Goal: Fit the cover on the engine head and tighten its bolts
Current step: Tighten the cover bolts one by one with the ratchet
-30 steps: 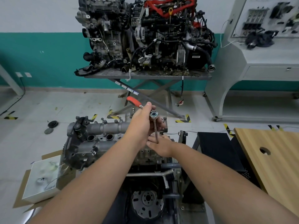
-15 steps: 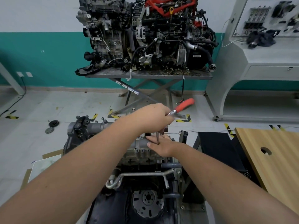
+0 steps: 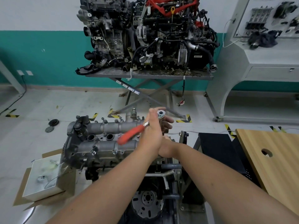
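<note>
Head view: left hand (image 3: pixel 152 133) grips red-handled ratchet wrench (image 3: pixel 140 129) above camshaft cover (image 3: pixel 103 143). Right hand (image 3: pixel 165 147) mostly hidden behind left; grip unreadable.

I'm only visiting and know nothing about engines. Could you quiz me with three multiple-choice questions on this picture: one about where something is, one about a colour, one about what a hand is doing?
1. Where does the wooden board with the round hole lie?
A. at the right edge of the view
B. on top of the engine
C. on the far metal table

2. What colour is the ratchet's grip?
A. blue
B. red
C. yellow

3. What is the left hand doing?
A. hanging idle
B. holding the ratchet
C. pressing flat on the floor

Answers:
1. A, the wooden board fills the lower right, beside the engine stand.
2. B, the ratchet has a red grip slanting over the engine cover.
3. B, the left hand is wrapped around the ratchet near its head, and the right hand sits mostly hidden behind it.
</note>
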`<state>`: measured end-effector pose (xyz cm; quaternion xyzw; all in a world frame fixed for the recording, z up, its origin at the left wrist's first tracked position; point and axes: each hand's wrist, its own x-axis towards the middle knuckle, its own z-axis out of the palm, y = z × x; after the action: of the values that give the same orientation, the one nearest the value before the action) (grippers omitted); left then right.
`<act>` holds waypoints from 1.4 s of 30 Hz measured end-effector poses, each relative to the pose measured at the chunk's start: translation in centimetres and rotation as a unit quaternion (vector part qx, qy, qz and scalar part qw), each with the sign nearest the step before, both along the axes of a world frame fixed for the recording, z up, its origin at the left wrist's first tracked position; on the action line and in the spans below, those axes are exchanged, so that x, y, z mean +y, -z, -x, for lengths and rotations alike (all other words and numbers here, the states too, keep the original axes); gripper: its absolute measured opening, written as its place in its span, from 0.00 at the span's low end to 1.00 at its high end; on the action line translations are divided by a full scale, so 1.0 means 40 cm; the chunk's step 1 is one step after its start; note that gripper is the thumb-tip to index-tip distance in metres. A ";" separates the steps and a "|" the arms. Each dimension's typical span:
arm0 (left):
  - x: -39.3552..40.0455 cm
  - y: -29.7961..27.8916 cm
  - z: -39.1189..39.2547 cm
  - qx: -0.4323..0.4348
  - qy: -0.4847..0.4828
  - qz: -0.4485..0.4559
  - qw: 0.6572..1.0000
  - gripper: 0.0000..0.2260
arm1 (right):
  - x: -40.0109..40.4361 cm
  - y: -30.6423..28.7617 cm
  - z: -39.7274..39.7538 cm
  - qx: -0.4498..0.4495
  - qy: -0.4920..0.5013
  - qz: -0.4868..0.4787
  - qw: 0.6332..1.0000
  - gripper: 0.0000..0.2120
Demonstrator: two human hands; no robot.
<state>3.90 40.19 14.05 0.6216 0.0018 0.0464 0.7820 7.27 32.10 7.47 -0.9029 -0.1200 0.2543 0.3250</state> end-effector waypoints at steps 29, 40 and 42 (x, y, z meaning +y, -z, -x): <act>0.064 -0.205 -0.075 -0.027 0.255 -0.599 0.759 0.10 | -0.026 0.070 -0.034 0.004 -0.047 0.039 0.998 0.25; 0.087 -0.012 -0.054 -0.482 -0.115 -0.525 0.692 0.19 | -0.010 0.076 -0.038 -0.057 -0.021 -0.018 0.998 0.14; 0.072 0.005 -0.052 -0.377 -0.083 -0.425 0.818 0.22 | -0.011 0.056 -0.029 -0.015 0.012 -0.072 0.997 0.16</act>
<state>5.96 43.06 13.84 0.8237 -0.2620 0.3380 0.3724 8.43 31.67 5.21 -0.8824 -0.1322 0.2277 0.3899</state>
